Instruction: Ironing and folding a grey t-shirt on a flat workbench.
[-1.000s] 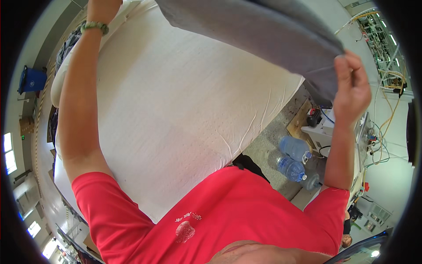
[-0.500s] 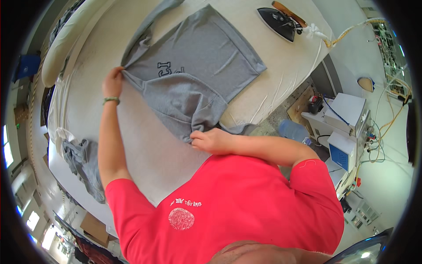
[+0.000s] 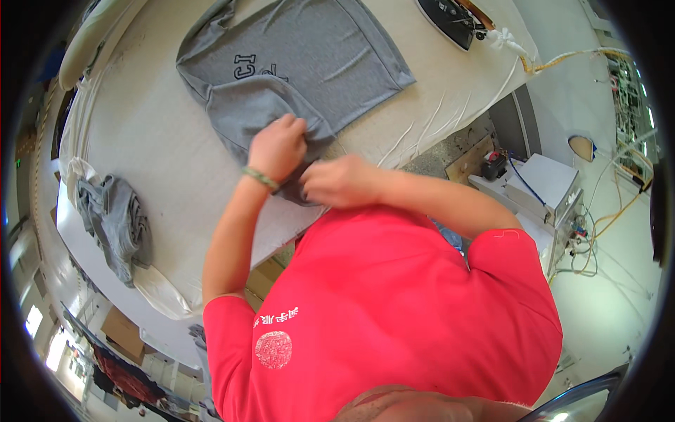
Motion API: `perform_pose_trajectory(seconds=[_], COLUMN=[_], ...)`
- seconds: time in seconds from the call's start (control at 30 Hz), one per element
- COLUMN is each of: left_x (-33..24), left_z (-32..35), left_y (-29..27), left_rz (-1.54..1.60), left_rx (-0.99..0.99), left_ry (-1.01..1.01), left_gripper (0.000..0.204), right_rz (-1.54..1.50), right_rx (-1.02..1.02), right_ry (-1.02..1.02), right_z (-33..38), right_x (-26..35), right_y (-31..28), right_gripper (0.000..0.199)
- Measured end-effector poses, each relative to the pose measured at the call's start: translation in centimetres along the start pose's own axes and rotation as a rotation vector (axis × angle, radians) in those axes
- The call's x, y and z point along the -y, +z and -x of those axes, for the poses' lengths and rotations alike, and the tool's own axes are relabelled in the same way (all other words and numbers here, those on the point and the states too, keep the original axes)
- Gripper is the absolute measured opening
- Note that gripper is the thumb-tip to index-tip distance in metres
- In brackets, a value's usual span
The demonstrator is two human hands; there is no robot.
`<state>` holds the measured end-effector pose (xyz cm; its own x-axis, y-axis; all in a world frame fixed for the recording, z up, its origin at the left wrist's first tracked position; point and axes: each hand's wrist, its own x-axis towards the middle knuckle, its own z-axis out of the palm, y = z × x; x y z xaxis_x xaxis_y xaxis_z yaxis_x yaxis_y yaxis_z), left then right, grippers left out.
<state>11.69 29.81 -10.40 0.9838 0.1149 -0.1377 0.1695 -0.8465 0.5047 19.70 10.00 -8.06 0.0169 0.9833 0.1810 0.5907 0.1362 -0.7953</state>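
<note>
A grey T-shirt (image 3: 309,56) with dark lettering lies on the white padded ironing table (image 3: 162,169). Its near part is folded over. My left hand (image 3: 278,146), with a green band on the wrist, pinches the near edge of the shirt. Close to its right, my right hand (image 3: 337,181) grips the same near edge of fabric. Both hands are at the table's front edge, close to my red shirt.
A dark iron (image 3: 457,21) rests at the table's far right with a tied cord. A crumpled grey garment (image 3: 116,221) lies at the left end. A white machine (image 3: 545,186) and cables stand on the floor to the right.
My left hand has come from the shirt's far left sleeve to its near edge, next to my right hand. The shirt now lies flatter and is folded at the front.
</note>
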Motion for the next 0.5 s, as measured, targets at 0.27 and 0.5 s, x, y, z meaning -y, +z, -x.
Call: perform_pose_trajectory(seconds=[0.27, 0.5], left_x=[4.5, -12.3], left_z=[18.9, 11.8], left_y=[-5.2, 13.4], left_rz=[0.879, 1.317], left_rx=[-1.119, -0.838], left_ry=[-0.803, -1.341], left_gripper=[0.014, 0.026], right_rz=[0.305, 0.108], right_rx=[-0.5, -0.204], right_ry=[0.703, 0.802], right_z=[8.0, 8.1], right_x=[-14.3, -18.0], right_y=[-15.0, -16.7], right_gripper=[0.033, 0.044])
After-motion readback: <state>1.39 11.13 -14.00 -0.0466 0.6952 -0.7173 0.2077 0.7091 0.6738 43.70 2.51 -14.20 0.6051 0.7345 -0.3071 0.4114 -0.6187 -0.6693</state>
